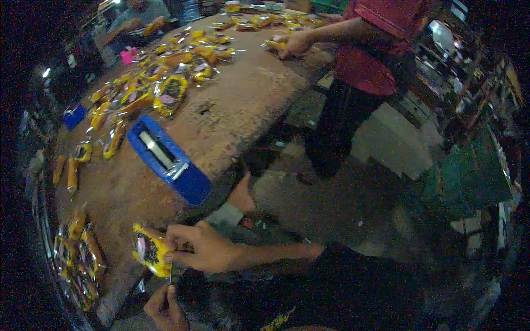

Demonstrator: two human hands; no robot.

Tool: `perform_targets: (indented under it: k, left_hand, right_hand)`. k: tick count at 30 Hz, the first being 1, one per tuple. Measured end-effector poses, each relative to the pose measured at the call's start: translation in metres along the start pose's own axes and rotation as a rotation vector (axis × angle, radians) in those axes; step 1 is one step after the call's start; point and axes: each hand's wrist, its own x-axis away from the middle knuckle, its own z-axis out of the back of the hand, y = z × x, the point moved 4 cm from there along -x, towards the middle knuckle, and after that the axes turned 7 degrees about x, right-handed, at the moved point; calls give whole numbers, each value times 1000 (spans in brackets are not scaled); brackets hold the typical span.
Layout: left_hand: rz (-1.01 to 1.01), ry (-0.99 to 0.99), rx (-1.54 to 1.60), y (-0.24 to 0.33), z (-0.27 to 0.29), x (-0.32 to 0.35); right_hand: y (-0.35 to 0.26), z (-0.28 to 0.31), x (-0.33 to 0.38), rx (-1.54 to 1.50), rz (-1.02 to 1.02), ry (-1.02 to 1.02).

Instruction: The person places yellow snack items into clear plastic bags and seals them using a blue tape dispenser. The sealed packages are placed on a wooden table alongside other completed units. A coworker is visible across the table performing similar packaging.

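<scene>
We list one flat yellow packet with a dark middle in shiny clear wrap, at the near edge of a worn brown tabletop. Right hand: pinching the packet's right side. Left hand: thumb and finger close together just below the packet; whether they grip anything, we cannot tell. Beyond: a blue oblong holder with a pale roll. At left: a cluster of similar yellow wrapped packets. Farther off: a co-worker in a red top.
</scene>
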Motion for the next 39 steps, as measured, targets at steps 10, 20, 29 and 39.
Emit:
perform_targets:
  k: [10, 20, 29, 39]
  left_hand:
    - [-208, 79, 0, 21, 6, -9]
    - [-292, -132, 241, 26, 7, -4]
    - [-123, -573, 788, 1, 5, 5]
    - [353, 138, 1117, -4, 23, 15]
  right_hand:
    - [-9, 19, 2, 30, 363, -53]
    - [-43, 58, 28, 481, 573, -210]
    - [-46, 60, 28, 303, 670, -285]
    - [-23, 16, 43, 70, -9, -155]
